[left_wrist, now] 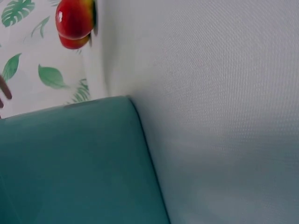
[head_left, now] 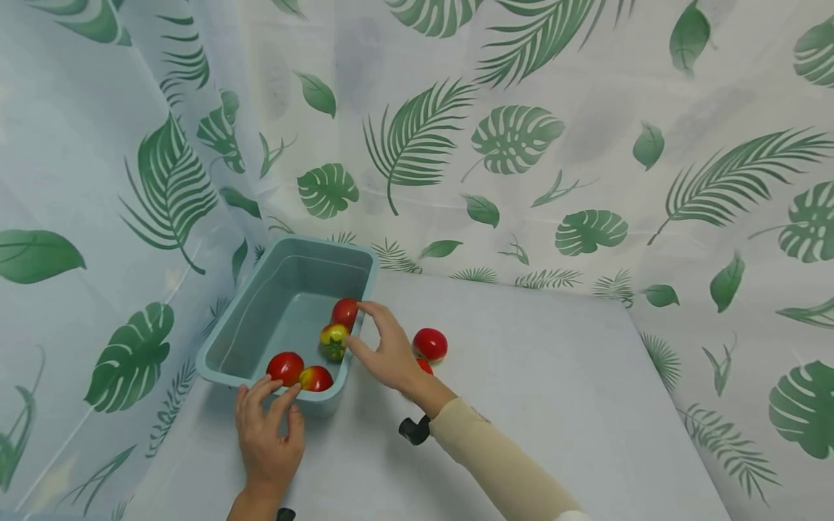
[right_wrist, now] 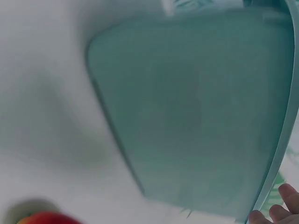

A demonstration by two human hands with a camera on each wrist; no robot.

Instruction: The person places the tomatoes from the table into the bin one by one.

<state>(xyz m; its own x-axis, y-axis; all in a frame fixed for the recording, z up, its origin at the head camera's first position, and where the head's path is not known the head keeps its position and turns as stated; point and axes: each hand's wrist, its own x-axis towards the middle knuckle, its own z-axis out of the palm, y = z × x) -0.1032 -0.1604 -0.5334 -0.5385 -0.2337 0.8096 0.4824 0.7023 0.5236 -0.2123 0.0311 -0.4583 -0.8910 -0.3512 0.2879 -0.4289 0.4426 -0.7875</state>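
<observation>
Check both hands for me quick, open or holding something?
Left hand: open, at the near side of the bin, no clear grip.
Right hand: open, at the bin's right side, nothing visibly held.

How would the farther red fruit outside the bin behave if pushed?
That red fruit would probably roll, being rounded and on a flat table. Its glossy highlight suggests smooth, perhaps slippery skin. It might bump the neighbouring fruit.

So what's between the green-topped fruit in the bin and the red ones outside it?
In the head view, the bin's side wall and the right hand lie between; that hand partly covers the nearer red fruit.
</observation>
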